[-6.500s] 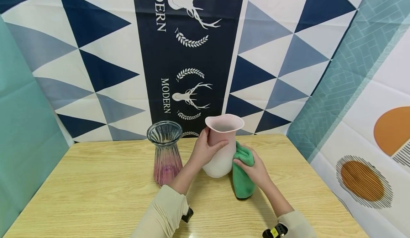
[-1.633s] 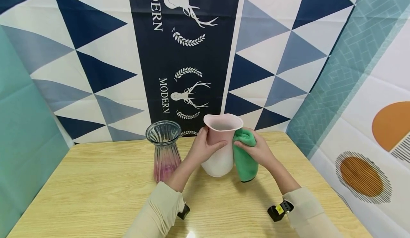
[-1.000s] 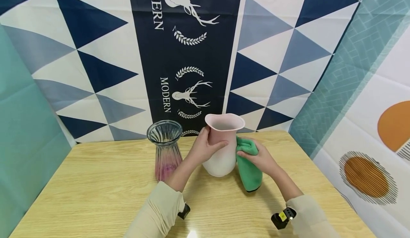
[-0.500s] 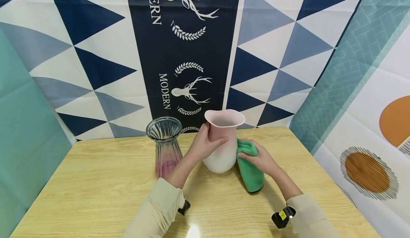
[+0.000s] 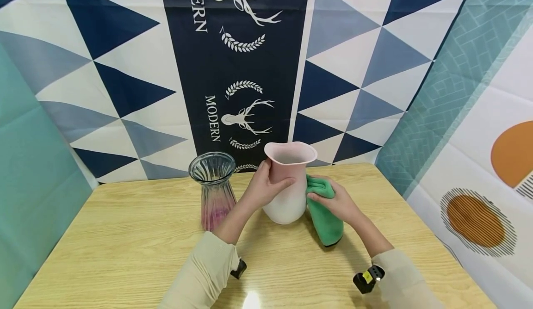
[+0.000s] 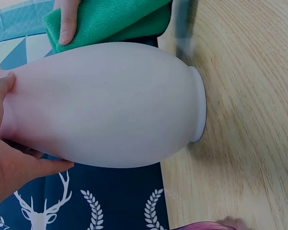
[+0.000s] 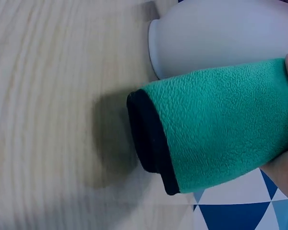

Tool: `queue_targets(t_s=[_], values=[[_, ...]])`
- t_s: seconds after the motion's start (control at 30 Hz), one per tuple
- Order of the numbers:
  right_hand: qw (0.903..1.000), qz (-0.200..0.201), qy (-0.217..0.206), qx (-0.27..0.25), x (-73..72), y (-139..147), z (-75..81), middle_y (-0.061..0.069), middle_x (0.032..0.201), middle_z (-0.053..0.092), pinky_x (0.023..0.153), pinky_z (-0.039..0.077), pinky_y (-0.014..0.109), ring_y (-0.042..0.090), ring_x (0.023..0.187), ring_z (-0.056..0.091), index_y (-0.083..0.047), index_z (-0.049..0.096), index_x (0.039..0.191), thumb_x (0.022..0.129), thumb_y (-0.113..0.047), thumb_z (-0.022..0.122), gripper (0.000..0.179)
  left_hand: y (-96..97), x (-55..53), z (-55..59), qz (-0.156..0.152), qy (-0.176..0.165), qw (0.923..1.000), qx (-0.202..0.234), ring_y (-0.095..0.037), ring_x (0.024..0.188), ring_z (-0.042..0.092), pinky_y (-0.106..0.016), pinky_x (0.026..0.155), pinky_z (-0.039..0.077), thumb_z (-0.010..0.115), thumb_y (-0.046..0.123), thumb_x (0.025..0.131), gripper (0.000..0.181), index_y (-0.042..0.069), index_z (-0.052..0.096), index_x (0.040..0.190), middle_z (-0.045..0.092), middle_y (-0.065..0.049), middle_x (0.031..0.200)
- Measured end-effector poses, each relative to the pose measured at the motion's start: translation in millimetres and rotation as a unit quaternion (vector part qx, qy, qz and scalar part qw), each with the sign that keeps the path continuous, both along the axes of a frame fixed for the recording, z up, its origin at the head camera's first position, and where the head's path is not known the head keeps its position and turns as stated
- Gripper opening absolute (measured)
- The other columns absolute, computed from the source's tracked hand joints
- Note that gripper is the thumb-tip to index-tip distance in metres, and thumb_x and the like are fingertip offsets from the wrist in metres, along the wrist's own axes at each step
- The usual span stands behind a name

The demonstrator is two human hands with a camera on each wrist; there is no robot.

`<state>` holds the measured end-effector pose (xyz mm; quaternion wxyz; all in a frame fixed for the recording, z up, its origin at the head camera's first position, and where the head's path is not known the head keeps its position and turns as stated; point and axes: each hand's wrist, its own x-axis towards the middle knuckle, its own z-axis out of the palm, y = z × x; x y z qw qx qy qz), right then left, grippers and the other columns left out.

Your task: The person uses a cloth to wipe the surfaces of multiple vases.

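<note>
A vase [image 5: 287, 198], pink at its wavy rim and white below, stands upright at the table's middle. My left hand [image 5: 265, 186] grips its neck from the left side, thumb across the front. On the other side my right hand [image 5: 338, 202] holds a folded green cloth [image 5: 325, 221], its upper part against the vase's flank. In the left wrist view, fingertips press the cloth [image 6: 105, 21] alongside the white body [image 6: 115, 105]. The right wrist view has the cloth's dark-edged end [image 7: 153, 143] hanging over the wood, next to the vase's foot [image 7: 154, 48].
Left of the vase, close to my left forearm, stands a ribbed glass vase [image 5: 213, 168], grey-blue above and pink below. The wooden table [image 5: 125, 244] ends at a patterned cloth backdrop [image 5: 245, 68] behind both vases.
My right hand and the green cloth have moved up and down a little along the vase's right side, the cloth's lower end swinging outward. My left hand keeps its grip on the neck.
</note>
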<state>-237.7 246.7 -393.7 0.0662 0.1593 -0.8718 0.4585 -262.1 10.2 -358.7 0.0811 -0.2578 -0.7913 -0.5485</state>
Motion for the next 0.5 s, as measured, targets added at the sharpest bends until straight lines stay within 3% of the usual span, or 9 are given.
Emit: queue_targets(t_s=[0.27, 0.5], values=[[0.9993, -0.01, 0.031, -0.019, -0.1, -8, 24.2, 0.01, 0.137, 0.051, 0.097, 0.045, 0.05, 0.029, 0.125, 0.049, -0.015, 0.044, 0.138, 0.086, -0.027, 0.067, 0.058, 1.0, -0.2, 0.8, 0.008, 0.002, 0.9999, -0.008, -0.025, 0.123, 0.048, -0.041, 0.104, 0.04, 0.073, 0.026, 0.081, 0.07, 0.008, 0.036, 0.138, 0.047, -0.014, 0.133], [0.9975, -0.041, 0.048, -0.032, -1.7, -13, 41.4, 0.011, 0.137, 0.049, 0.097, 0.044, 0.049, 0.029, 0.122, 0.048, -0.017, 0.042, 0.139, 0.086, -0.028, 0.067, 0.06, 1.1, -0.1, 0.6, 0.007, 0.002, 0.9999, -0.008, -0.025, 0.122, 0.049, -0.041, 0.103, 0.041, 0.073, 0.025, 0.081, 0.07, 0.007, 0.036, 0.138, 0.047, -0.014, 0.133]])
